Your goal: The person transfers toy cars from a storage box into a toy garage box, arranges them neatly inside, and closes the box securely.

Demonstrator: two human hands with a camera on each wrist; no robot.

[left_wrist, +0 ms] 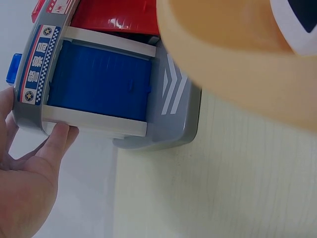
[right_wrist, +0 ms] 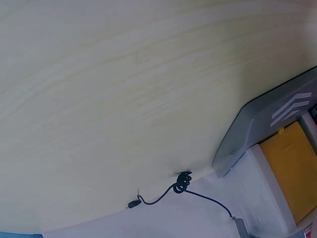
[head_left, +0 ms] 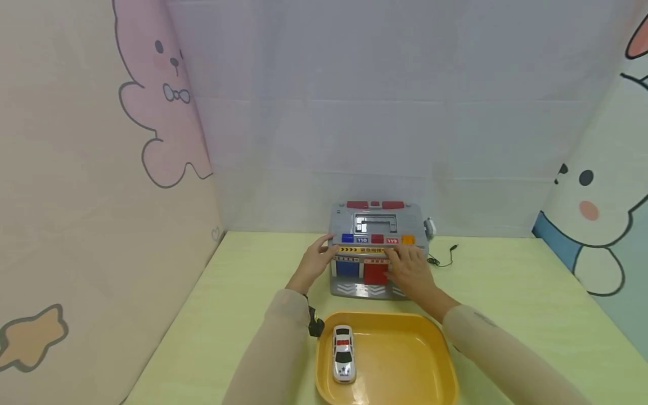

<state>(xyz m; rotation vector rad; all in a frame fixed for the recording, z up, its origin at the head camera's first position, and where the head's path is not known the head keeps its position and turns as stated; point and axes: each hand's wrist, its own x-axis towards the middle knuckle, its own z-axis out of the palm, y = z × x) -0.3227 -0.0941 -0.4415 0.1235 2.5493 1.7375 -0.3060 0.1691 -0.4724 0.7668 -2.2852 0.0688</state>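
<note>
A grey toy rescue station (head_left: 345, 219) stands against the back wall, with a blue garage door (left_wrist: 99, 84), a red one (head_left: 375, 274) and an orange one (right_wrist: 292, 163) in its front. A dark gap shows at the red door's lower edge in the left wrist view. My left hand (head_left: 313, 263) grips the station's left end, its fingers and thumb around the corner of the ledge. Over the ledge's right half, my right hand (head_left: 411, 273) rests its fingers on the yellow strip, thumb beside the red door. How tightly those fingers curl is hidden.
A yellow tray (head_left: 400, 360) lies nearer to me, with a white toy police car (head_left: 343, 354) in its left side. A thin black cable (right_wrist: 182, 182) with a plug runs from the station's right side across the table.
</note>
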